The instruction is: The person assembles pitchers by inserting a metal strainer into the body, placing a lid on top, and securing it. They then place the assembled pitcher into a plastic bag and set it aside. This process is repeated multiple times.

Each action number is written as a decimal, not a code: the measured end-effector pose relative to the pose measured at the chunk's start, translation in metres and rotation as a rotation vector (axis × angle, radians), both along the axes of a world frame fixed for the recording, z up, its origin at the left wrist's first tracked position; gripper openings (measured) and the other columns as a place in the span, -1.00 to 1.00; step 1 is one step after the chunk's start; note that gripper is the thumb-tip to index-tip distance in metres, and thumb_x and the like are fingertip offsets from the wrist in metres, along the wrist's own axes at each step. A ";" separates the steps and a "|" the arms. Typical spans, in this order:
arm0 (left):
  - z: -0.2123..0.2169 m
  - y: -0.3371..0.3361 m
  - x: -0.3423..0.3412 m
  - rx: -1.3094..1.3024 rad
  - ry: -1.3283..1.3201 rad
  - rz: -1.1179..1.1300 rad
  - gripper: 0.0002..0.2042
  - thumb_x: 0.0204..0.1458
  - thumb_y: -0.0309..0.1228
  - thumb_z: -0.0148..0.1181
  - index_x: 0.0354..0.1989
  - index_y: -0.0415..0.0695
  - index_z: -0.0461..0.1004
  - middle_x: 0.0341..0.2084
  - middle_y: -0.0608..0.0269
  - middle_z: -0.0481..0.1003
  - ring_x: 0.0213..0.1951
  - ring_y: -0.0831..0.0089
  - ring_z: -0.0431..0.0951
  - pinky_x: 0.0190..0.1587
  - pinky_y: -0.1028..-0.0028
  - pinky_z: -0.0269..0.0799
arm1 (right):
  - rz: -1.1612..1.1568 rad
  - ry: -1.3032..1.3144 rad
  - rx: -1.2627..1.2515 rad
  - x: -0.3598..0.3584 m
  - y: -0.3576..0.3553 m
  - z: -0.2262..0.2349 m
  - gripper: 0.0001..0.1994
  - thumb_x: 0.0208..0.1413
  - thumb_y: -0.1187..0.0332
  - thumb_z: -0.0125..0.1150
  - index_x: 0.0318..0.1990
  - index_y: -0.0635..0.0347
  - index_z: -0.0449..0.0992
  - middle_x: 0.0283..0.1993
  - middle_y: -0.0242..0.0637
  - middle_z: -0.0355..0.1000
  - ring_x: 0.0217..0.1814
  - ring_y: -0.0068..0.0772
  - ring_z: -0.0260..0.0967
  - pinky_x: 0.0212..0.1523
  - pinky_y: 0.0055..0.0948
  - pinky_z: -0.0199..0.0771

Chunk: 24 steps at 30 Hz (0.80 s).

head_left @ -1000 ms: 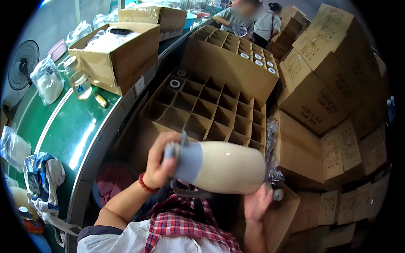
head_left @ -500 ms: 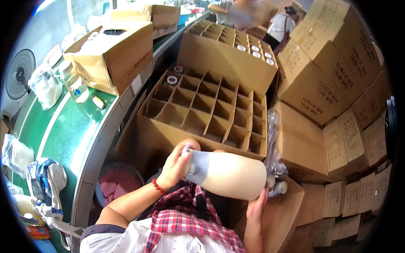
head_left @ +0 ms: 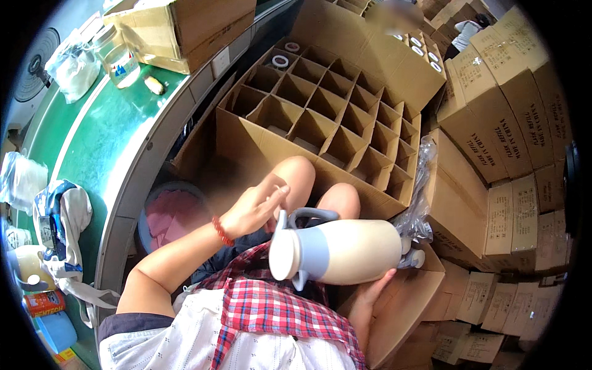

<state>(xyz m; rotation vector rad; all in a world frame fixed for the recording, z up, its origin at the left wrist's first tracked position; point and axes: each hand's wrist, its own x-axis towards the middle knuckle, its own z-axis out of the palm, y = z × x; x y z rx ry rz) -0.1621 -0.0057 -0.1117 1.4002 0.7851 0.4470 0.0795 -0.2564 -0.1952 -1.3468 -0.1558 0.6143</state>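
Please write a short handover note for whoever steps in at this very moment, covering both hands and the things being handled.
Left hand: open, fingers loose, hovering just above the lid end of the cream vacuum jug with pale blue lid and handle; whether it touches the jug cannot be told.
Right hand: cupped under the jug's body, supporting it.
Jug: lying on its side over the lap, lid toward the person's left.
Brown cardboard carton with grid dividers: open just ahead of the knees; two far cells hold round-topped items, the near cells look unfilled.
Done: jug is in hand.
Left: jug is not in any cell.
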 end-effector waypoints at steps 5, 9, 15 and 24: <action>0.025 -0.031 -0.027 0.952 -0.281 -0.278 -0.21 -0.11 -0.08 0.42 0.29 -0.06 0.19 0.29 -0.12 0.12 0.32 -0.07 0.13 0.23 0.11 0.23 | -0.046 0.137 0.152 0.020 0.010 0.000 -0.30 0.29 -0.23 -0.29 0.36 0.11 0.11 0.39 -0.29 0.11 0.40 -0.23 0.06 0.37 -0.17 0.04; 0.028 -0.018 -0.014 1.137 -0.037 -0.482 -0.16 -0.30 -0.12 0.51 0.23 -0.05 0.27 0.22 -0.03 0.23 0.20 -0.03 0.31 0.22 0.14 0.27 | 0.203 0.080 0.276 0.037 0.005 -0.014 -0.34 0.30 -0.19 -0.25 0.36 0.08 0.12 0.38 -0.31 0.13 0.39 -0.25 0.08 0.37 -0.16 0.06; 0.030 -0.003 -0.028 -0.020 0.013 -0.128 -0.33 -0.07 0.01 0.26 0.08 -0.26 0.26 -0.28 -0.09 0.52 -0.26 0.13 0.60 -0.20 0.31 0.50 | -0.001 0.224 0.321 0.038 0.007 -0.019 -0.37 0.29 -0.17 -0.20 0.35 0.04 0.15 0.37 -0.29 0.15 0.39 -0.21 0.10 0.37 -0.11 0.10; -0.025 -0.047 -0.017 0.901 0.146 -0.340 -0.25 -0.09 0.16 0.26 0.10 -0.23 0.33 0.04 -0.07 0.36 0.01 0.01 0.45 0.08 0.18 0.33 | 0.202 -0.602 -0.312 0.082 -0.020 -0.064 -0.37 0.26 -0.16 -0.15 0.34 0.04 0.15 0.37 -0.25 0.18 0.39 -0.17 0.11 0.39 -0.06 0.09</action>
